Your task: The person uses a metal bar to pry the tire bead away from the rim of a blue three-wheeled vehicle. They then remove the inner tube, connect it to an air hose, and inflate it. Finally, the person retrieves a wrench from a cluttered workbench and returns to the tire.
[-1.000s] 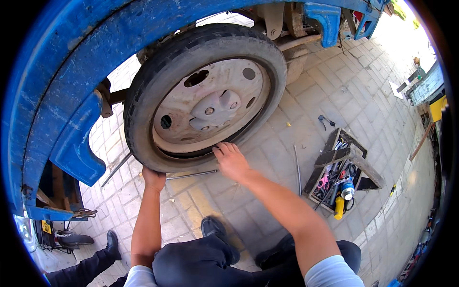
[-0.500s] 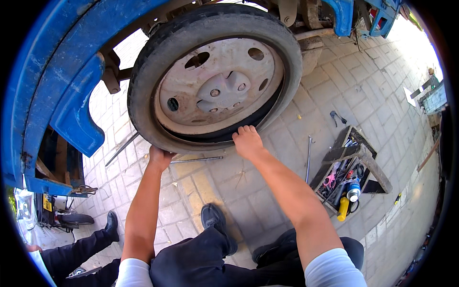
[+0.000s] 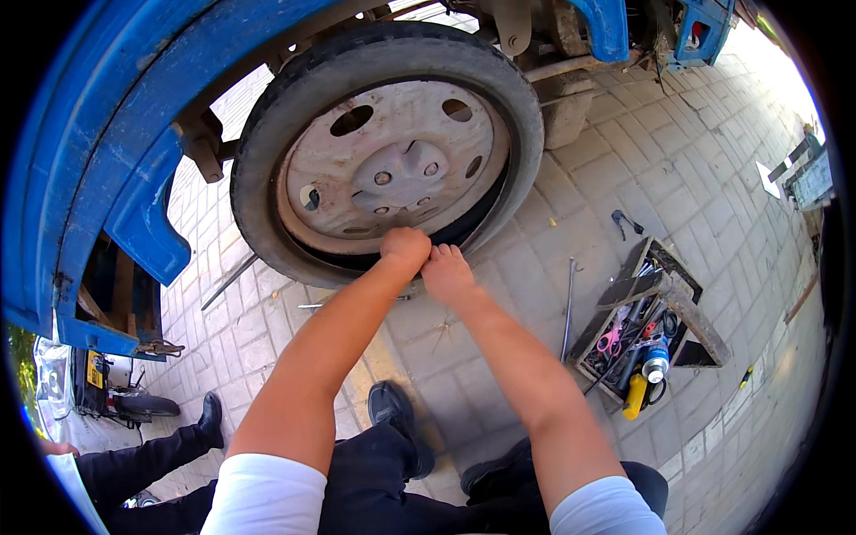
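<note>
A worn black tyre [image 3: 267, 134] on a pale, rust-marked wheel [image 3: 397, 120] stands upright under the blue truck body. Along the lower part of the wheel, a gap shows a dark inner layer [image 3: 473, 214] between rim and tyre. My left hand [image 3: 406, 245] is closed at this lower gap, fingers curled into it and hidden by the hand's back. Just right of it, nearly touching, my right hand [image 3: 446, 267] has its fingers hooked over the tyre's inner edge.
Blue bodywork [image 3: 80, 196] arches over the wheel. Metal bars [image 3: 568, 312] lie on the paving [image 3: 624, 160]. A tool box [image 3: 700, 330] with pliers, a can and other tools sits right. Another person's legs [image 3: 147, 464] and a motorbike [image 3: 116, 392] are at lower left.
My left hand has moved up and right from beneath the tyre to the gap beside my right hand. My right hand stays at the tyre's edge.
</note>
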Motion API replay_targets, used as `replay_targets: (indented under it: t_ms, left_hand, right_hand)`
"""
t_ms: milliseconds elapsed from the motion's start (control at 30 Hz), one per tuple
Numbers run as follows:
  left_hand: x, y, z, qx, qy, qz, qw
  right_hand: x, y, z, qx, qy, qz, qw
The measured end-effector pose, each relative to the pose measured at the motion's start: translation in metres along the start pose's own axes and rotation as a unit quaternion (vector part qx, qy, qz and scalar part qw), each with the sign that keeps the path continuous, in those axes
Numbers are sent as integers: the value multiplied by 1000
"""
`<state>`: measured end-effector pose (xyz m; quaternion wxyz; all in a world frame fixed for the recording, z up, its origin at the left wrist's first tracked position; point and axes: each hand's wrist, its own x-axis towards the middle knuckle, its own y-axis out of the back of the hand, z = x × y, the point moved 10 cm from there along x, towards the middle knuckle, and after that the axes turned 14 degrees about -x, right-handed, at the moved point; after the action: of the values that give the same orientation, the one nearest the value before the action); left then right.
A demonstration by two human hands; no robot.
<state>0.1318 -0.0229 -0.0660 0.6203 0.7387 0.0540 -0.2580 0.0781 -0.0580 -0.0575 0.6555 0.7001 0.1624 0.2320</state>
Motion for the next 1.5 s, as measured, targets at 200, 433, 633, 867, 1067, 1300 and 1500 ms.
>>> replay_targets:
  t_ms: [200,433,633,867,1067,1300,1500]
  left_hand:
    - [17,-22,-14,52,3,7,999]
    - [7,-14,-20,86,-70,42,993]
    - [1,4,-29,0,-43,54,998]
    - [-11,7,-41,-70,-19,37,997]
    - [-65,52,-31,-220,-51,108,968]
    - [-225,85,-166,-589,33,382,712]
    - [-181,47,-261,-867,-30,342,360]
  right_hand:
    - [-1,5,8,59,-8,57,997]
    - [5,2,-1,100,9,38,994]
    - [9,-1,9,121,2,79,990]
    - [8,6,-2,81,14,52,995]
    - [14,-1,-2,21,-4,60,998]
    - [13,18,95,-198,-25,16,980]
    - [-4,101,66,-122,-25,210,970]
